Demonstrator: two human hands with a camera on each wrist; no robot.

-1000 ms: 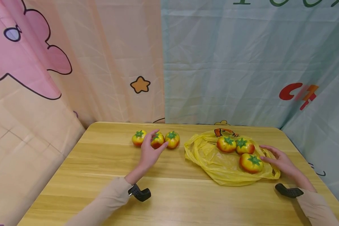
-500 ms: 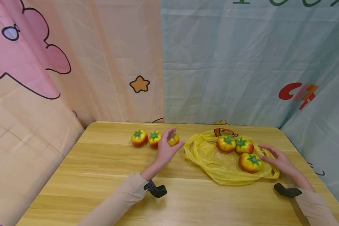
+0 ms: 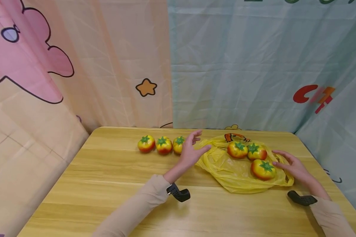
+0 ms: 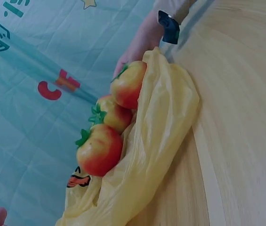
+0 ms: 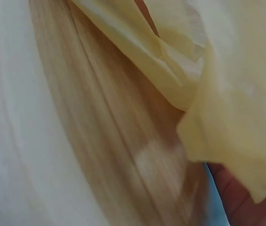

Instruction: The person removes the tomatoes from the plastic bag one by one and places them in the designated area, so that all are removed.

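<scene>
My left hand point(image 3: 192, 152) hovers with its fingers spread and holds nothing, between a row of yellow-red tomatoes and a yellow plastic bag. In the row are a left tomato point(image 3: 146, 144), a middle tomato point(image 3: 164, 145) and a right tomato point(image 3: 178, 144), which the left hand partly covers. On the bag point(image 3: 225, 171) lie a back tomato point(image 3: 237, 150), a second tomato point(image 3: 256, 152) beside it and a front tomato point(image 3: 263, 170). At the bag's right side, my right hand point(image 3: 295, 168) stays near the front tomato, thumb and fingers apart; bag film partly hides it in the right wrist view.
The wooden table point(image 3: 106, 197) has its back edge against a printed curtain point(image 3: 225, 65). Black wrist cameras sit on the left wrist point(image 3: 178, 193) and the right wrist point(image 3: 302, 198). Bare wood shows in front of the bag and the row.
My left hand has moved right, passing over the row of tomatoes to the bag's left edge, fingers still spread. The right hand, the bag and the tomatoes have stayed put.
</scene>
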